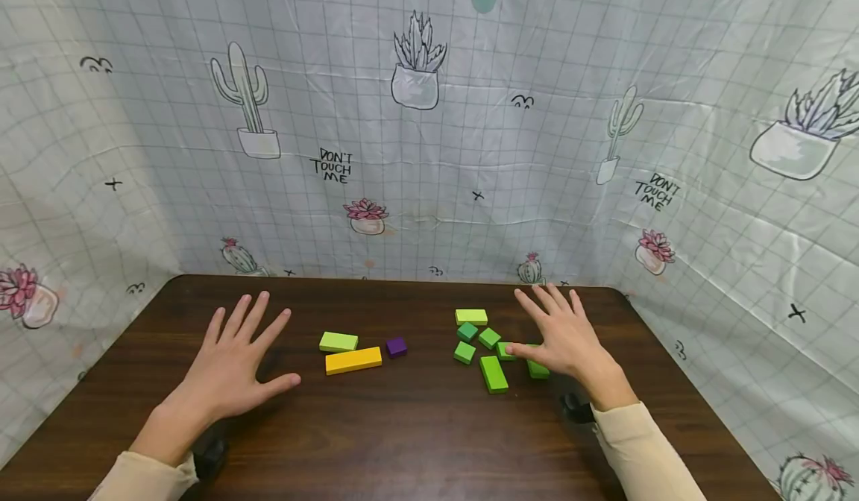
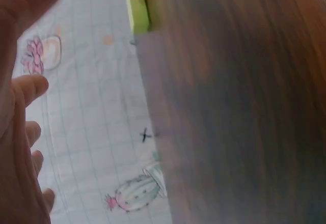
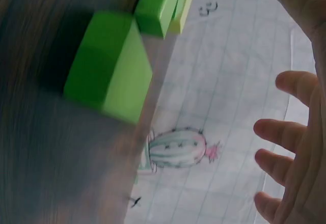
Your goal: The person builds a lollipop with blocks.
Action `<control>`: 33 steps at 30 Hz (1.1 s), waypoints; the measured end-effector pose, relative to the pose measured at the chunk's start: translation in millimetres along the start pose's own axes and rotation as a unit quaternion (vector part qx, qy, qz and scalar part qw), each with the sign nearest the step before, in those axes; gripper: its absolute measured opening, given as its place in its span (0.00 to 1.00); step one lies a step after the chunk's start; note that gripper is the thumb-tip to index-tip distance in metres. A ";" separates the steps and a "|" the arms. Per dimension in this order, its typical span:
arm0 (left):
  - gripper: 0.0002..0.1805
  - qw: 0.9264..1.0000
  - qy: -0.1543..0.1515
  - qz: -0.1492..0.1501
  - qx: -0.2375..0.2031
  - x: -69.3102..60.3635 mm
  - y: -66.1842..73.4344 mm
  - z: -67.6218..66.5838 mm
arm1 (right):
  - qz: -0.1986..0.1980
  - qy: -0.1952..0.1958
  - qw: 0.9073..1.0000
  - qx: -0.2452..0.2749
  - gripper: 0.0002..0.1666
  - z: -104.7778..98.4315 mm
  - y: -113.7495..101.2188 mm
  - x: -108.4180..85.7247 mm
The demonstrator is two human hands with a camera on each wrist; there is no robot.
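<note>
My left hand [image 1: 231, 370] is spread over the left of the table with nothing in it. Nearest to it lie a light green block [image 1: 338, 342], a long yellow-orange block [image 1: 353, 361] and a small purple cube [image 1: 397, 347]. Fingers apart, my right hand [image 1: 562, 337] hovers above the green blocks and holds nothing. Beneath it a green block [image 1: 538, 367] and a green cube [image 1: 505, 351] are partly hidden. To its left are a long green block [image 1: 493, 375], a yellow-green block [image 1: 471, 317] and several small green cubes [image 1: 464, 353].
The dark wooden table [image 1: 403, 441] meets a hanging sheet [image 1: 429, 165] with a grid and cactus print at its back and sides. A black wrist strap [image 1: 576, 408] shows beneath the right forearm, and another dark strap [image 1: 211, 458] beneath the left.
</note>
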State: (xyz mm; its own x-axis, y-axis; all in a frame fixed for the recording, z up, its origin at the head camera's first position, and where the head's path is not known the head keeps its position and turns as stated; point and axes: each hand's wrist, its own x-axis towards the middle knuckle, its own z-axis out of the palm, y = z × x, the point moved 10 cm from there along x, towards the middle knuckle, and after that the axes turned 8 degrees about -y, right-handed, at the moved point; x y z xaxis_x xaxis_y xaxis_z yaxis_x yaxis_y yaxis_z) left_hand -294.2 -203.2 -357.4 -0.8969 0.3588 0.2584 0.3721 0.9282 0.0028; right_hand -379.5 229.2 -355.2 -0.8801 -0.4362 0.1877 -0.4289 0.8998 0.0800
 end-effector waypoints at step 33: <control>0.41 0.978 -0.134 0.068 -0.143 45.7 81.1 38.3 | -0.137 -0.086 0.986 0.043 0.47 29.7 -135.3 56.5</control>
State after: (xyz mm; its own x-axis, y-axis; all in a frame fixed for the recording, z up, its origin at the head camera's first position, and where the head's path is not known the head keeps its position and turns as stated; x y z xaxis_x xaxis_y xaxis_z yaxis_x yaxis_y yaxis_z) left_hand -314.1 -107.8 -382.4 -0.8503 0.5261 0.0134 0.5101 0.8177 0.2667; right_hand -377.3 82.5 -384.5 -0.7476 -0.6641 0.0015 -0.6639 0.7475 0.0196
